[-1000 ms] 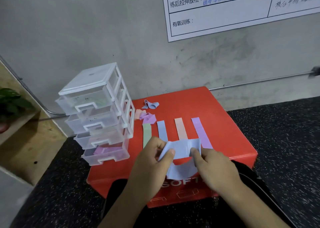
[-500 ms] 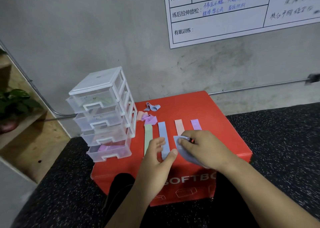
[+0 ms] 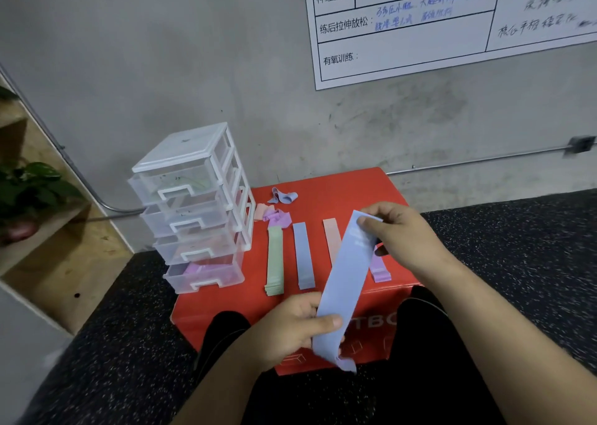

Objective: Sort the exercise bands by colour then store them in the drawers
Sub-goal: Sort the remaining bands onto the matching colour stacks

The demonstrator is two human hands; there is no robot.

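Note:
A light blue exercise band is stretched flat between both hands above the red box. My left hand pinches its near end and my right hand pinches its far end. On the box lie flat piles of green bands, blue bands, orange bands and purple bands, the last two partly hidden by the held band. A clear plastic drawer unit stands at the box's left; its bottom drawer holds purple bands.
Crumpled bands lie at the back of the box: a blue one, a purple one and an orange one. A wooden shelf with a plant is at left. Dark speckled floor surrounds the box.
The blue band was folded between both hands, then bunched in my right hand. Now it is pulled out straight, with my left hand pinching its near end.

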